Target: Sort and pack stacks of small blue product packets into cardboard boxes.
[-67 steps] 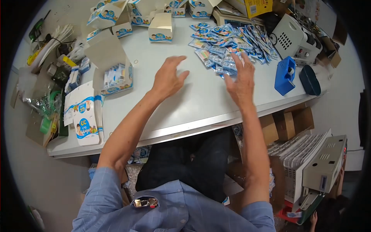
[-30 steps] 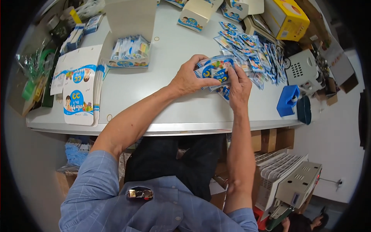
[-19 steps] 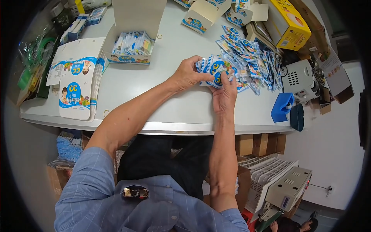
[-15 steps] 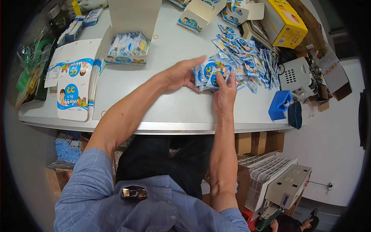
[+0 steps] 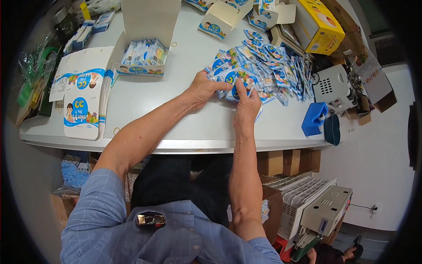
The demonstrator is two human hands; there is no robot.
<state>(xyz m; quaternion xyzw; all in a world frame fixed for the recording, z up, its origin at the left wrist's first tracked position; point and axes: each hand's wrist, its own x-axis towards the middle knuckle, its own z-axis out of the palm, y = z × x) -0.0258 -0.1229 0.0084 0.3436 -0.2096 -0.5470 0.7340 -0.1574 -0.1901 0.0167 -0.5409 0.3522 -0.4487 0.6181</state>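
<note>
Small blue-and-white printed packets (image 5: 228, 74) are fanned out between my two hands at the near left edge of the pile. My left hand (image 5: 203, 90) grips their left side, thumb on top and the other fingers partly hidden underneath. On the right side my right hand (image 5: 247, 105) pinches the packets, its thumb and a finger over the front one. Beyond them spreads a loose heap of similar packets (image 5: 281, 66). An opened white carton (image 5: 149, 20) stands to the left, with a row of upright packets (image 5: 144, 52) inside it.
Flattened printed cartons (image 5: 83, 94) lie stacked at the left. More opened small cartons (image 5: 215, 22) stand at the back, beside a yellow box (image 5: 318, 26). At right are a blue holder (image 5: 314, 119) and a dark green cup (image 5: 332, 130). Another person (image 5: 338, 254) shows at lower right.
Both hands have shifted slightly left and turned, and the packets between them are spread wider. My left thumb now lies across the packets.
</note>
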